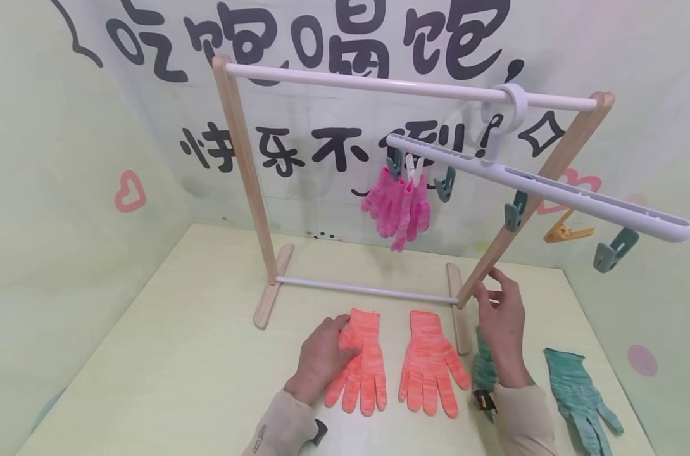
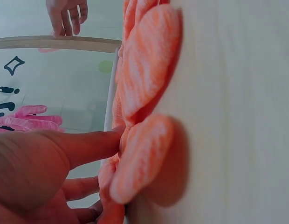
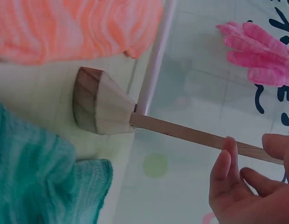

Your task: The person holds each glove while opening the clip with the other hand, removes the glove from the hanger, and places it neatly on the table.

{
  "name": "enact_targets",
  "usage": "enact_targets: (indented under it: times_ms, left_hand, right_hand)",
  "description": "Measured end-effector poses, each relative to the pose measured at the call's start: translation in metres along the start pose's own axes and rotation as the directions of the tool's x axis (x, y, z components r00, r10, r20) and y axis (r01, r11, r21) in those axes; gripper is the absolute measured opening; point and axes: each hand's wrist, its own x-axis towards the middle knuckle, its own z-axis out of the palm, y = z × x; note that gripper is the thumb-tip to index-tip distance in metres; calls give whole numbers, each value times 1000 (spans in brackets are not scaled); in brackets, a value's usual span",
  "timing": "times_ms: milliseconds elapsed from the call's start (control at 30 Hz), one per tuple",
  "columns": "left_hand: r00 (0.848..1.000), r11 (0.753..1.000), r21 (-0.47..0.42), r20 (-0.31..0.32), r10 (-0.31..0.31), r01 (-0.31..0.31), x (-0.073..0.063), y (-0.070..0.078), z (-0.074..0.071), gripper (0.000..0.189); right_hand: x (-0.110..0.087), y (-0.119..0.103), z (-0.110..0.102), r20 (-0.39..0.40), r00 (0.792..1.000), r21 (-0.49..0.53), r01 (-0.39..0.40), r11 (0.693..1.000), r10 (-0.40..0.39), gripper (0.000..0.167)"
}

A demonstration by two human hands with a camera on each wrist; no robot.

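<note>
The left hand (image 1: 322,351) is at the left side of the left orange glove (image 1: 364,354), which lies flat on the bench (image 1: 168,354). Its thumb and fingers touch the glove's side, but I cannot tell if they pinch it. A wide strip of pale bench runs from this hand to the bench's left edge.

The right orange glove (image 1: 427,361) lies next to it, with a thin gap between the two. Its cuff is near the bottom bar (image 1: 368,290) of the rack, and its side comes close to the rack's right foot (image 1: 460,323).

The right hand (image 1: 503,313) is by the low part of the right post (image 1: 570,139). Its fingers are loosely bent and grasp nothing. I cannot tell if the tips touch the wood. The arm covers part of one green glove (image 1: 484,361). Another green glove (image 1: 575,386) lies farther right, near the bench's right edge.

Up high, a gray hanger (image 1: 595,197) hooks on the top bar (image 1: 379,82). One end sticks out past the post, above the right hand. Pink gloves (image 1: 399,206) hang from its clips, well above the bench.
</note>
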Motion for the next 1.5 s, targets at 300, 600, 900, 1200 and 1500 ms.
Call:
enact_targets:
  times_ms: [300, 600, 900, 1200, 1500]
  left_hand:
    - [1000, 1000, 15, -12, 13, -13, -1, -1, 2, 62]
    - [1000, 999, 27, -16, 25, -24, -1, 0, 1, 61]
    - [1000, 999, 28, -16, 25, -25, -1, 2, 1, 60]
    - [1000, 1000, -3, -17, -6, 6, 8, 5, -5, 58]
    - [990, 987, -134, -125, 71, -88, 35, 46, -24, 51]
  right_hand:
    - [-3, 3, 7, 13, 999, -16, -52, 999, 52, 44]
    - [3, 5, 12, 30, 998, -8, -61, 998, 62, 45]
    - [9, 13, 15, -25, 1000, 8, -19, 1000, 19, 37]
    - [12, 14, 15, -35, 999, 2, 5, 1000, -4, 36]
    - [15, 18, 13, -13, 1000, 0, -13, 1000, 13, 38]
